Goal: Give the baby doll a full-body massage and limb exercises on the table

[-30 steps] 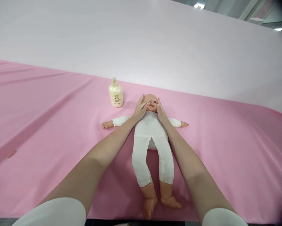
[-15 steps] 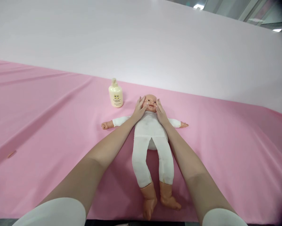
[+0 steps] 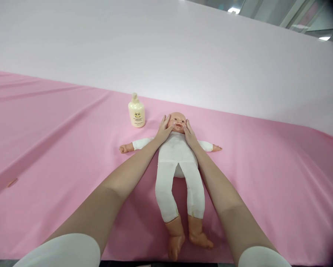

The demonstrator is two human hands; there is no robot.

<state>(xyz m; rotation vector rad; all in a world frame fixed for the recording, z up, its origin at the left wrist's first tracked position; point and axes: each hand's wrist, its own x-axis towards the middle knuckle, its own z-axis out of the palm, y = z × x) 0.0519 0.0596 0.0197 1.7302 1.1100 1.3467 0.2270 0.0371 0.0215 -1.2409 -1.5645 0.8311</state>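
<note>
The left hand [image 3: 163, 130] and right hand [image 3: 189, 134] lie open, fingers cupping the cheeks of the doll [image 3: 178, 155]; it rests on its back on the pink worktop [image 3: 57, 148], likely light, hard-headed, soft-bodied; a lotion bottle [image 3: 136, 111] stands near.

Surface: a wide pink cloth [image 3: 266, 178] with long soft creases running leftward.
Wall: a plain pale pink backdrop [image 3: 155, 48] rises directly behind the pink cloth.
Light: ceiling lamps [image 3: 233, 10] glow above the backdrop's upper right edge, beside grey panels.
</note>
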